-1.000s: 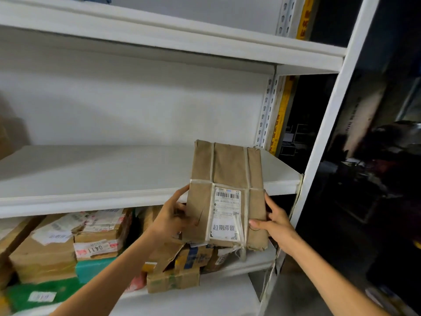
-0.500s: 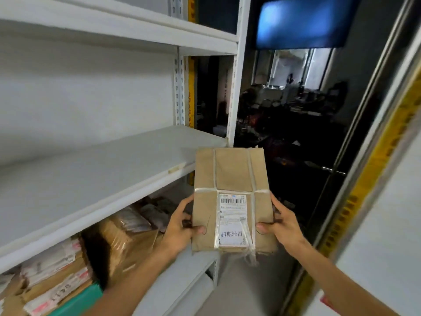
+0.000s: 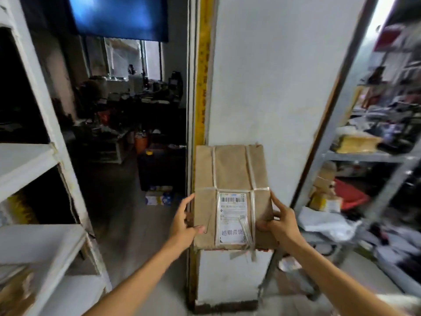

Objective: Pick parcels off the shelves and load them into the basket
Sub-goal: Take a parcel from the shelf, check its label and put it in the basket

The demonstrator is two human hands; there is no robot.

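Facing a white wall at 12 o'clock, the brown paper parcel (image 3: 232, 197) is gripped by fingers of left hand (image 3: 183, 226) and right hand (image 3: 281, 224).

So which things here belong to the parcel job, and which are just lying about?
Job: brown parcel; left hand and right hand gripping its sides; white shelving.
Lying about: blue panel; yellow strip; white bag.

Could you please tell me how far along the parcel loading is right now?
Picked: the brown paper parcel is clear of the white shelving. In hand: the left hand and right hand grip its sides. Left: no basket is in view, so loading it is pending.
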